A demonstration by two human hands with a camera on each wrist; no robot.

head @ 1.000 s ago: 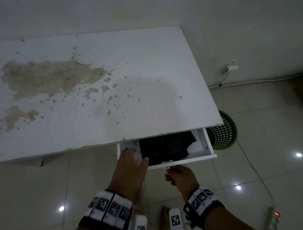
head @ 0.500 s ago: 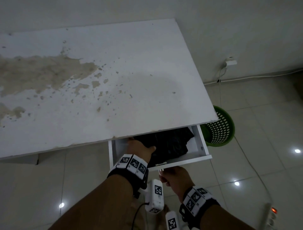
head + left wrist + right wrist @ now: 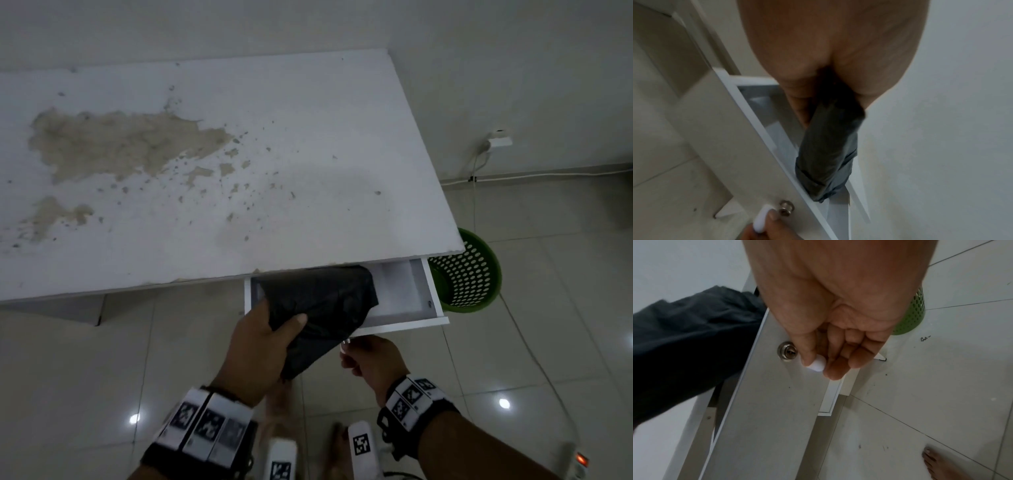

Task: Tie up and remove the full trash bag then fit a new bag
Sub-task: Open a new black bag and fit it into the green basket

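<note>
A folded black trash bag (image 3: 318,308) is lifted partly out of the pulled-out white drawer (image 3: 400,325) under the table's right front corner. My left hand (image 3: 274,329) grips the bag's near left edge, thumb on top and fingers hidden beneath; in the left wrist view the bag (image 3: 830,154) hangs from the hand over the drawer. My right hand (image 3: 370,359) pinches the small white drawer handle (image 3: 817,365) between thumb and fingers, beside a metal lock (image 3: 787,352). A green perforated basket (image 3: 469,274) stands on the floor right of the drawer; I see no liner in it.
The worn white table top (image 3: 239,164) overhangs the drawer. A cable runs from a wall socket (image 3: 498,140) across the tiled floor to a power strip (image 3: 579,462) at the bottom right. My bare foot (image 3: 941,465) stands close below the drawer.
My left hand went into the drawer, took hold of the black bag and has raised it up and toward me. The right hand has stayed on the drawer handle.
</note>
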